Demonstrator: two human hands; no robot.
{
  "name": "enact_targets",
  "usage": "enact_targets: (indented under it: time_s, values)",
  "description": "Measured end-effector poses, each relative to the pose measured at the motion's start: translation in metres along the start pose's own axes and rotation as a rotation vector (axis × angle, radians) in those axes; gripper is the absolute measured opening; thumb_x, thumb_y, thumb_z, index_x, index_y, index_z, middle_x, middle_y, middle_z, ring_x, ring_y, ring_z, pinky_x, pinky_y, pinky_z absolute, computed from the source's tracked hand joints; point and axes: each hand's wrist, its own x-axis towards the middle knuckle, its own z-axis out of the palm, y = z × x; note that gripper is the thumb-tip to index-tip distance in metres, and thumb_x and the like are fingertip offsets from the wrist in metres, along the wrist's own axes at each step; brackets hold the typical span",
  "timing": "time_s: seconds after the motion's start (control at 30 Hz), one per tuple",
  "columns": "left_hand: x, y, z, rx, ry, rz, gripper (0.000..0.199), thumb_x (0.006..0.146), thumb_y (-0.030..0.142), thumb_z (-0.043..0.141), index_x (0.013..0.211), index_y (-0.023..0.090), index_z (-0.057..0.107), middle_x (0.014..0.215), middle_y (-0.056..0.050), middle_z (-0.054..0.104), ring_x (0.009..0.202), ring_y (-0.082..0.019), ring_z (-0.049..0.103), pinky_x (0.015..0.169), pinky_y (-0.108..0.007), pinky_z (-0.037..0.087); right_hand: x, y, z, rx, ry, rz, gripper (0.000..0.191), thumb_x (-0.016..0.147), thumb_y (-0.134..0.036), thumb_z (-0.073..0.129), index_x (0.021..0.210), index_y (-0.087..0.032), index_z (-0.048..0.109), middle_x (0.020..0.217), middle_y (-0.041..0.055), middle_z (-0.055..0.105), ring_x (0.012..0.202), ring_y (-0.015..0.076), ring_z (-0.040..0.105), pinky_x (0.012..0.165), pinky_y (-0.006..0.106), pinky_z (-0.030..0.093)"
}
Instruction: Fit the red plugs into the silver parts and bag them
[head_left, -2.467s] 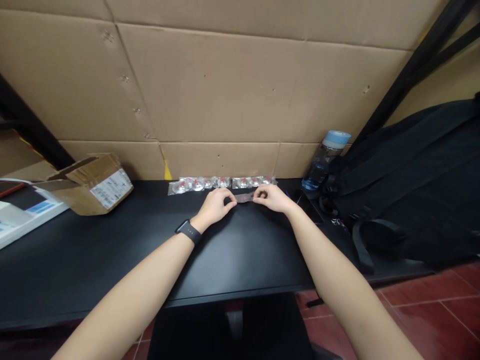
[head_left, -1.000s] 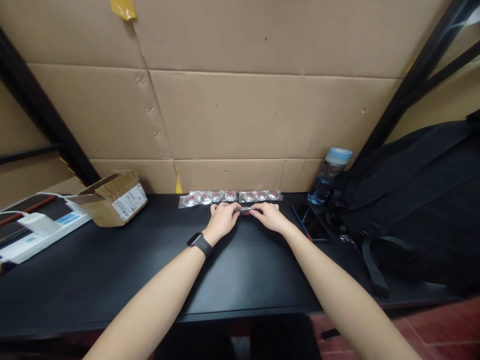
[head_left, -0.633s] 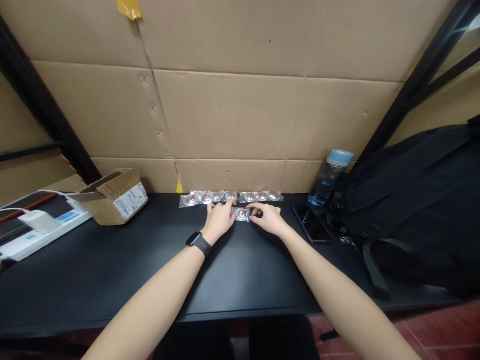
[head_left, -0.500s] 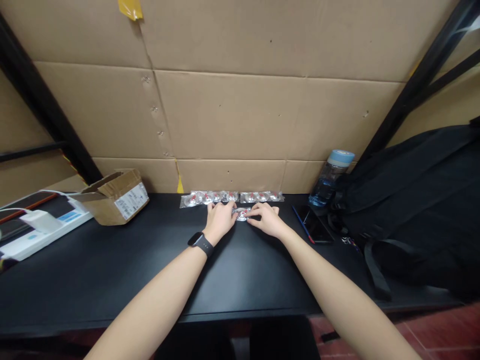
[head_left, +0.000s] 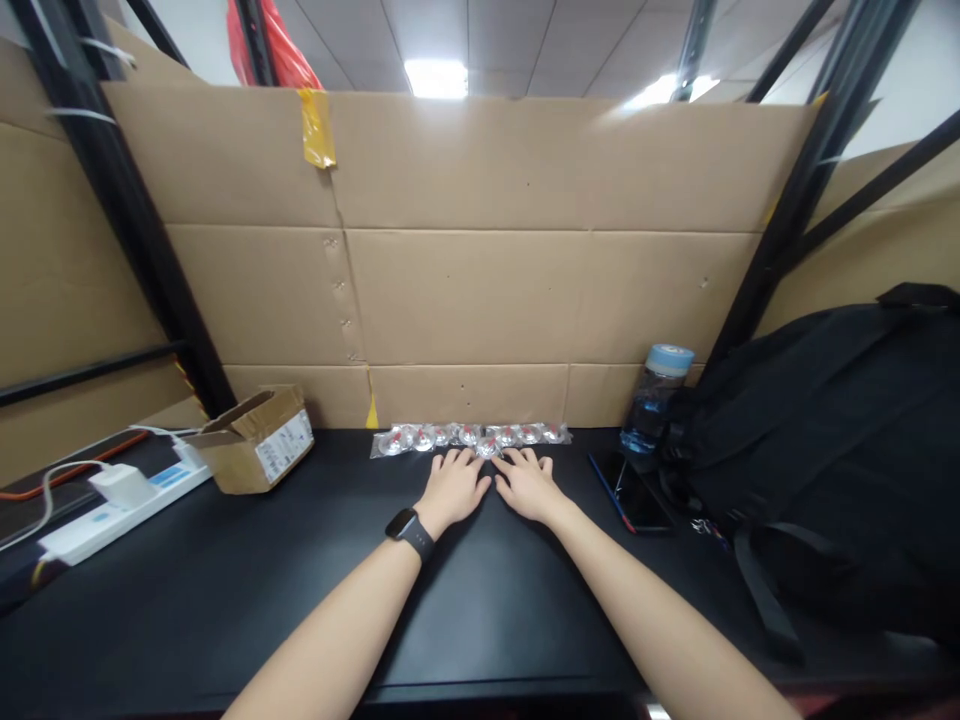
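Several clear plastic packets with silvery, red-marked contents lie in a row (head_left: 424, 437) at the back of the black table, against the cardboard. One packet (head_left: 488, 447) sits slightly in front of the row's middle. My left hand (head_left: 454, 488), below a dark watch, rests on the table with fingers spread, its fingertips close to that packet's left side. On the other side, my right hand (head_left: 528, 482) lies with its fingers apart, the fingertips near the packet's lower right edge. Nothing shows in either hand.
At the left are an open cardboard box (head_left: 255, 440) and a white power strip (head_left: 127, 512) with a plug. On the right stand a blue-lidded bottle (head_left: 654, 400), a phone (head_left: 643, 500) with a pen beside it, and a black backpack (head_left: 840, 470).
Both hands have let go of the middle packet and drawn back slightly towards me, fingers now spread. The packet lies nearer the row. The view has tilted up, showing ceiling lights.
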Motion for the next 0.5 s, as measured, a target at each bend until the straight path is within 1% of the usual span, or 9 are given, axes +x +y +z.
enact_targets:
  time_s: [0.1,0.23,0.37,0.5]
  values:
    - [0.001,0.001,0.009,0.008,0.012,-0.020,0.045,0.100,0.048,0.038,0.134,0.025,0.058,0.138,-0.010,0.057,0.124,-0.032,0.046,0.099,-0.046,0.036,0.002,-0.001,0.003,0.003,0.025,0.026,0.050,0.099,-0.044,0.038,0.147,-0.032,0.047,0.150,0.0115,0.046,0.128,0.0364,0.038,0.097,0.055,0.033]
    - [0.002,0.005,0.015,0.020,0.033,-0.061,0.045,0.101,0.046,0.037,0.136,0.024,0.056,0.140,-0.011,0.055,0.126,-0.032,0.045,0.100,-0.047,0.036,0.001,-0.004,0.005,0.002,0.056,0.049,0.050,0.098,-0.043,0.038,0.145,-0.031,0.049,0.149,0.0125,0.047,0.128,0.0368,0.040,0.097,0.055,0.033]
    - [-0.003,0.010,0.010,0.030,0.077,-0.077,0.043,0.099,0.042,0.040,0.135,0.024,0.057,0.140,-0.011,0.055,0.125,-0.032,0.046,0.099,-0.048,0.037,-0.008,-0.005,0.006,-0.024,0.139,0.051,0.049,0.097,-0.040,0.041,0.145,-0.031,0.048,0.150,0.0120,0.047,0.132,0.0358,0.039,0.101,0.055,0.031]
    - [-0.011,0.019,0.000,0.034,0.144,-0.092,0.036,0.098,0.031,0.042,0.127,0.022,0.061,0.136,-0.011,0.057,0.124,-0.030,0.047,0.101,-0.045,0.035,-0.018,-0.010,0.004,-0.066,0.266,0.046,0.043,0.096,-0.033,0.044,0.136,-0.024,0.055,0.145,0.0130,0.052,0.129,0.0318,0.043,0.102,0.049,0.030]
